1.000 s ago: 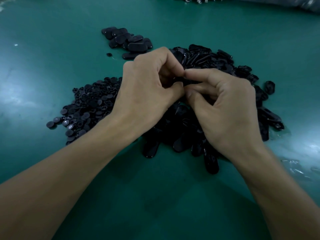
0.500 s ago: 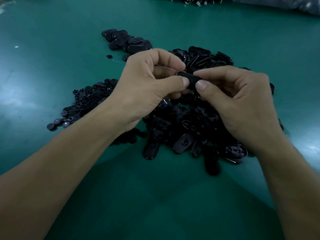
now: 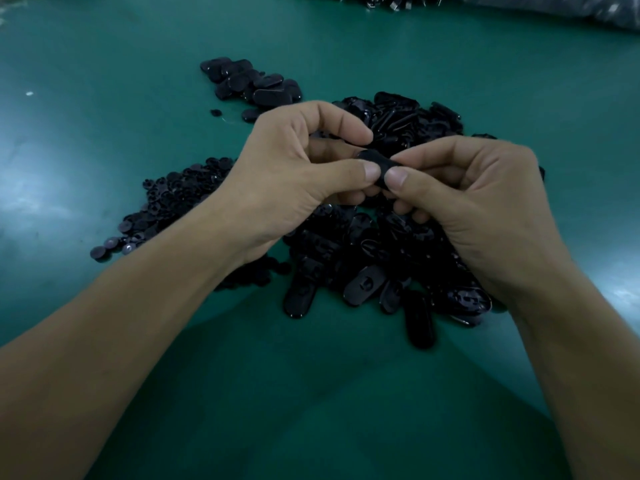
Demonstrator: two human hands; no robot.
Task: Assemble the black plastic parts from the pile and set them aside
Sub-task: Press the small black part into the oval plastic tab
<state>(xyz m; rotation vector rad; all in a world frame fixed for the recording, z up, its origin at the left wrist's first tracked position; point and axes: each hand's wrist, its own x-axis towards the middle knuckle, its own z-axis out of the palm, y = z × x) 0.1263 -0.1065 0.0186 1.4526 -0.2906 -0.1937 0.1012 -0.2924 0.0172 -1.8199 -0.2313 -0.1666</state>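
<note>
– Green table (image 3: pixel 104 98) all around, right?
– Yes. It is dark green and a bit shiny. A big pile (image 3: pixel 381 258) of black parts lies in the middle of it.
– Where is the part they work on?
– The part (image 3: pixel 377 164) is up in the air, over the pile, between both hands. It is black and rounded.
– What does the left hand do?
– The left hand (image 3: pixel 294 181) pinches the part's left end with thumb and first finger. The other fingers curl in.
– And the right hand?
– The right hand (image 3: pixel 485 195) pinches the right end the same way. The two thumbs nearly meet on the near side of the part.
– What else is there?
– Small round discs (image 3: pixel 166 209) lie spread out left of the pile, right up against it. A little heap (image 3: pixel 252 84) of long oval parts sits farther back and to the left, near the pile. More dark stuff (image 3: pixel 381 1) lies at the far edge, too blurry to tell what it is.
</note>
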